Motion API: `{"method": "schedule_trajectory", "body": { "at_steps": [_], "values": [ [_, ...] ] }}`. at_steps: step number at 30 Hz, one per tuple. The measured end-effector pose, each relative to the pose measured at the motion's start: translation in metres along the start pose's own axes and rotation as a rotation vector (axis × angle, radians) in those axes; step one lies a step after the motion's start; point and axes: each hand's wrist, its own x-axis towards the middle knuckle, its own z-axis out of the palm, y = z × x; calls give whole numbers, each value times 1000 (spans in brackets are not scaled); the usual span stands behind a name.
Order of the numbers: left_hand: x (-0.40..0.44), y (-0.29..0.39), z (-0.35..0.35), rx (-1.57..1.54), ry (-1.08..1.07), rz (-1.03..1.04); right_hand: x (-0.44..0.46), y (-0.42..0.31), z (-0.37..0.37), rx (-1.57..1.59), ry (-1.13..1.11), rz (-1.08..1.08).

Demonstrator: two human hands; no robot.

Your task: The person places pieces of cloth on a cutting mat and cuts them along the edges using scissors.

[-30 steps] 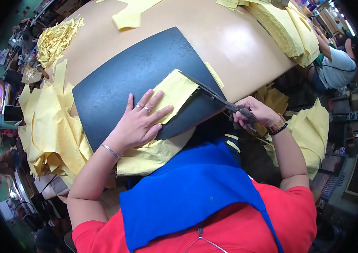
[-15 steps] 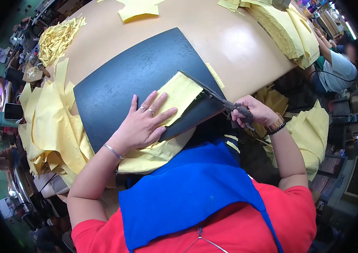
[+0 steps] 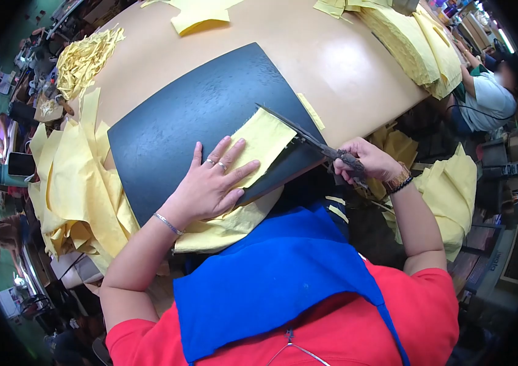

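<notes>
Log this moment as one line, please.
left hand: spread flat on yellow cloth | right hand: gripping scissors at cloth's edge | underneath: dark board on tan table

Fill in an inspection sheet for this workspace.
Surface: smooth tan tabletop, with a black, four-sided board lying on it.
Work items: flat pale-yellow cloth piece on the board; dark metal scissors, blades along its far-right edge.
Clutter: heap of thin yellow strips, far left; rumpled yellow cloth sheets, left; thick yellow cloth stack, far right.
Hands: left hand spread over the cloth piece; right hand gripping the scissors.
Cables: nothing seen on the tabletop.
Surroundings: co-worker in a pale top, right.
</notes>
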Motion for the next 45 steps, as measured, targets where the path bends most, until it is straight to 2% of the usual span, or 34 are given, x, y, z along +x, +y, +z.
{"method": "schedule_trajectory", "body": {
  "at_steps": [8,11,15,17,19,24,25,27,30,33,36,39,40,45],
  "values": [
    [1,-1,1,-21,-21,-10,2,1,-8,-130,19,19],
    [1,-1,0,-13,-15,-9,-1,3,-14,-16,34,14],
    [1,-4,2,-40,4,-19,5,15,-24,218,133,-143],
    [9,-10,3,-55,44,-94,16,22,-32,334,214,-291],
    [25,-24,4,-63,122,-178,38,28,-45,305,418,-447],
    [92,-93,1,-14,239,-355,94,39,-75,390,735,-827],
    [107,-107,-2,14,258,-373,93,35,-70,406,828,-787],
    [139,-133,-20,168,159,-470,93,36,-68,397,831,-807],
    [160,-172,-40,308,430,-728,94,40,-71,335,839,-809],
    [145,-150,-71,166,685,-733,93,41,-73,330,823,-798],
    [80,-85,-51,111,522,-661,95,35,-67,326,850,-816],
    [5,1,-5,-2,213,-597,93,35,-66,287,856,-794],
    [-9,18,7,-94,47,-624,93,34,-65,298,852,-791],
    [-29,28,21,-69,183,-611,94,36,-68,297,842,-757]
  ]
}}
